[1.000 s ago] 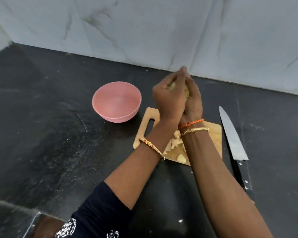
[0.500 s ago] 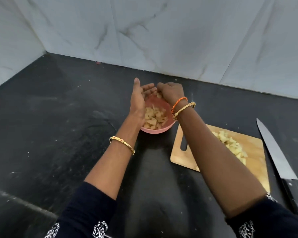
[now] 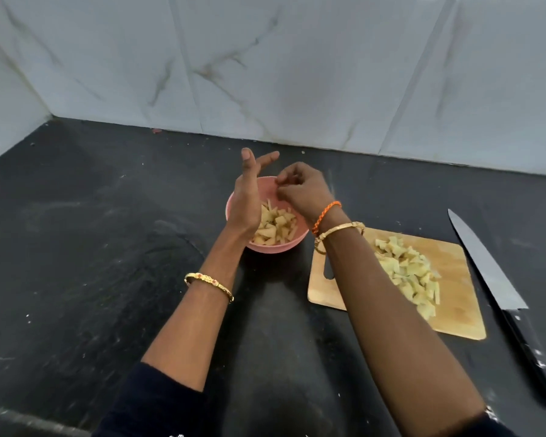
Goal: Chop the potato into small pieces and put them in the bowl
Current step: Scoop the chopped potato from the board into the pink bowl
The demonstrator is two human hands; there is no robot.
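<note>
Over round pink bowl (image 3: pixel 234 205): left hand (image 3: pixel 246 200) grip released, right hand (image 3: pixel 303 188) curled, empty.

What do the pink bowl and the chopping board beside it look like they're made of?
The round pink bowl looks like matte plastic: uniform colour, thin rim, no glaze shine. The rectangular light-brown chopping board looks like unvarnished wood, possibly bamboo: pale grain, dull surface.

One head-worn view looks forward and down, close over the dark counter (image 3: pixel 76 247) toward the wall (image 3: pixel 265 58).
</note>
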